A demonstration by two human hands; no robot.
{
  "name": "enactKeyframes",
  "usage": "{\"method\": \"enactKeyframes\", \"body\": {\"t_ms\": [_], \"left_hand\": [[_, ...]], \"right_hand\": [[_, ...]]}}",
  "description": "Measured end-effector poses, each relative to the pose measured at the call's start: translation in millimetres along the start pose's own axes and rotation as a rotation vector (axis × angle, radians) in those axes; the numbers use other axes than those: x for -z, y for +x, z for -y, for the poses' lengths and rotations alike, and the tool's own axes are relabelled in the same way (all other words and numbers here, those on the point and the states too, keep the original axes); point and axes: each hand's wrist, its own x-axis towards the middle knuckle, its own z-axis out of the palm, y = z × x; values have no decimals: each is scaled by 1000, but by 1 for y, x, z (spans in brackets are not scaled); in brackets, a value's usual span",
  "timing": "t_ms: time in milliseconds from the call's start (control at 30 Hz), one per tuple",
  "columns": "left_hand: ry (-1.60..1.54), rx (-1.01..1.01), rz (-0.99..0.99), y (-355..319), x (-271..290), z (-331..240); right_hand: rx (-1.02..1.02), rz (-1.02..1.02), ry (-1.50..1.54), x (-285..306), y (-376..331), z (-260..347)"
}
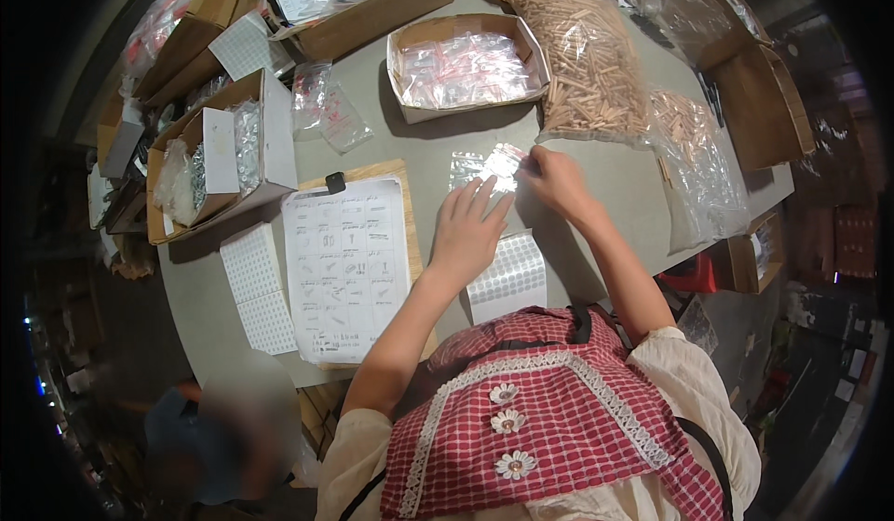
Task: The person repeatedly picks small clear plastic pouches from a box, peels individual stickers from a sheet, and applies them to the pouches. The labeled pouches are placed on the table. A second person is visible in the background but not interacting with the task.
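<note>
On the table in front of me lies a small clear plastic bag [503, 162], shiny with glare; its contents are too small to make out. My left hand [470, 228] rests with outstretched fingers on the bag's near edge. At its right end, my right hand [557, 184] has thumb and fingers pinched together on the bag. Just below the hands lies a sheet of round grey stickers [507, 282]. Beyond the bag, an open cardboard box [410, 109] holds many filled clear bags.
A large bag of wooden dowels [591, 65] stands back right, with a second dowel bag [703, 167] nearer. A clipboard with a printed parts sheet [345, 270] and white sticker sheets [256, 288] lie left. Hardware boxes [275, 139] line the left edge. A blurred person [223, 437] is lower left.
</note>
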Motion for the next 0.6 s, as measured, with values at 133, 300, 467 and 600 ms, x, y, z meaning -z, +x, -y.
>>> {"method": "enactKeyframes", "body": {"t_ms": [133, 300, 467, 600], "left_hand": [[-19, 2, 1, -3, -2, 1], [-46, 15, -6, -2, 1, -2], [-69, 9, -3, -3, 2, 0], [-65, 3, -17, -4, 0, 0]], "right_hand": [[-123, 179, -188, 48, -4, 0], [19, 128, 231, 48, -1, 9], [181, -9, 161, 4, -5, 26], [260, -159, -98, -15, -7, 16]]}}
